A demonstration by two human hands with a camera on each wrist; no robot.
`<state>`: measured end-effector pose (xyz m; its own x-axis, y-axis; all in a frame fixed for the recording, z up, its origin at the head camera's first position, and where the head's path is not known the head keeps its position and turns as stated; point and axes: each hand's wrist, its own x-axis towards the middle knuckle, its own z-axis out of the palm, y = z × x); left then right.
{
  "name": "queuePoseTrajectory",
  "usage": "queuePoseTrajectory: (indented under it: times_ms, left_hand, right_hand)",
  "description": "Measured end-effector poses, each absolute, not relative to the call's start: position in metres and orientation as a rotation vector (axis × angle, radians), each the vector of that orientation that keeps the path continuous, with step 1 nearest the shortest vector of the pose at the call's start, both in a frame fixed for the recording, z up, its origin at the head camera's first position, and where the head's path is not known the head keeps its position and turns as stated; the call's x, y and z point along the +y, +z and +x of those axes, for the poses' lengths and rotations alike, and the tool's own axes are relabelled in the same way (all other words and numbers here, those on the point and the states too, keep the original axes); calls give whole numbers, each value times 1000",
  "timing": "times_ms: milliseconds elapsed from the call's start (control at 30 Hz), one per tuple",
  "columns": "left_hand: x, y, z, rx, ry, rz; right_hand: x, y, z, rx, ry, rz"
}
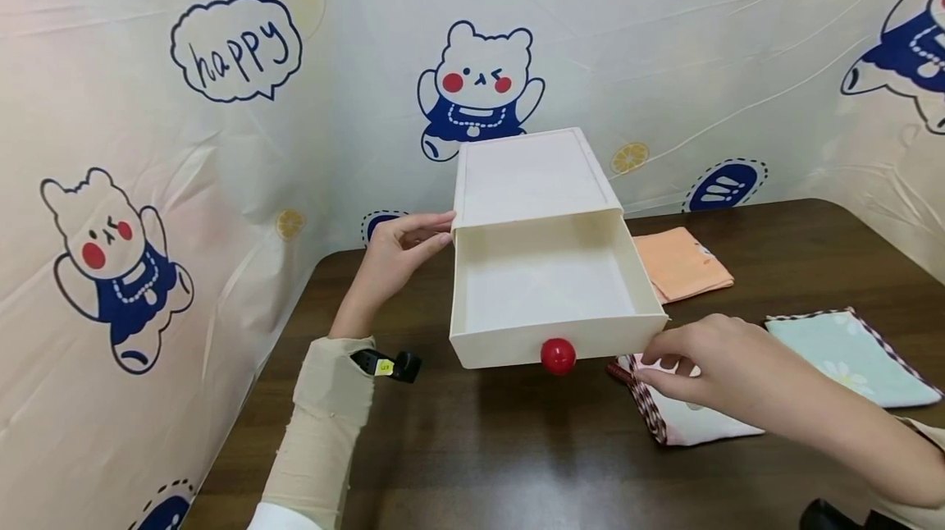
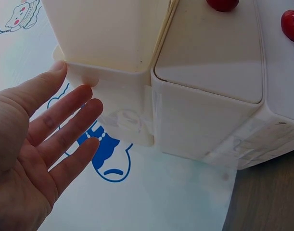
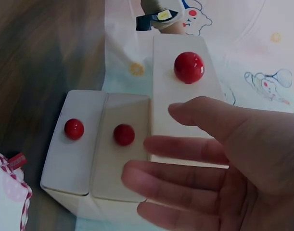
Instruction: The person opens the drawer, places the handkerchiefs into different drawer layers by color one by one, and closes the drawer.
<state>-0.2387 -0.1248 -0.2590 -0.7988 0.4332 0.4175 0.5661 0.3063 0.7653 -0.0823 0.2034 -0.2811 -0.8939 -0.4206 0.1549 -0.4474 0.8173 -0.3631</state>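
Observation:
A white drawer cabinet (image 1: pixel 527 173) stands on the dark wooden table (image 1: pixel 517 456). Its top drawer (image 1: pixel 546 288) is pulled out and empty, with a red knob (image 1: pixel 558 356) on the front. My left hand (image 1: pixel 431 236) lies with straight fingers against the cabinet's left side; in the left wrist view the left hand (image 2: pixel 74 91) is spread beside the cabinet (image 2: pixel 204 110). My right hand (image 1: pixel 657 366) hovers at the drawer's front right corner, fingers relaxed and holding nothing, just above a folded towel (image 1: pixel 690 423) with a checked border. The right wrist view shows the drawer's knob (image 3: pixel 189 67) beyond those fingers.
An orange cloth (image 1: pixel 682 263) lies right of the cabinet, and a pale green cloth (image 1: pixel 849 354) lies further right. Two lower drawers with red knobs (image 3: pixel 123 134) are pushed in. A cartoon-printed sheet (image 1: pixel 236 144) walls the table at the back and left.

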Motion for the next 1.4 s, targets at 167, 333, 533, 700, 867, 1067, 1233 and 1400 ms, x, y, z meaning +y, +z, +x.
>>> queuePoseTrajectory:
  times_ms: [167,333,533,700,867,1067,1233,1400]
  left_hand:
    - [-124,-259,-239,-2431,-1506,-937]
    - [-125,-259,-239,-2433,-1504,-935]
    - [-125,-258,-239,-2438,-1509,-925]
    - [-125,-258,-239,-2442,-1503,-917]
    - [-126,-259,-239,-2443,-1506,-919]
    - [-126,-260,-241,-2431,-1515,-929]
    - [-126,-260,-241,-2428,-1508,-932]
    - [-125,-260,-241,-2429,-1512,-928]
  right_hand:
    - [212,-283,-86,-2938,628,779]
    - [221,-284,-92,-2992,618,849]
    - [231,-285,-98,-3008,666,992]
    - [244,-289,-107,-2979,740,1068]
    - [258,-295,-114,-2935,827,1100]
    - [275,-301,-121,-2923,905,1081]
    - [285,-305,-126,-2978,964,971]
    - [295,-308,-129,-3026,976,885]
